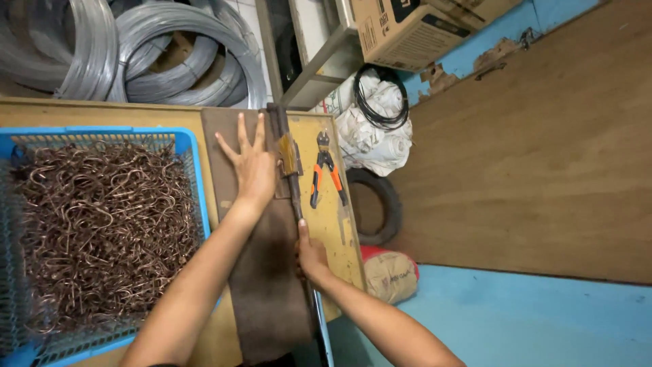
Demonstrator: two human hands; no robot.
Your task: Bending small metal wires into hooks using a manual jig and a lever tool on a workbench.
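While the left hand [252, 163] lies flat with fingers spread on a brown metal plate [268, 285], holding nothing, the right hand [309, 255] is closed around a long dark bar [293, 197] running along the plate's right edge. Just right of the plate, orange-handled pliers [324, 173] lie on the yellow counter [339, 231]. Left of the plate stands a blue basket [190, 146] heaped with bent copper-coloured wire hooks [102, 224]. Beyond the plate sit coils of grey wire [176, 54].

Even, fairly bright indoor light, soft shadows, sharp focus (slight wide-angle bending at edges).
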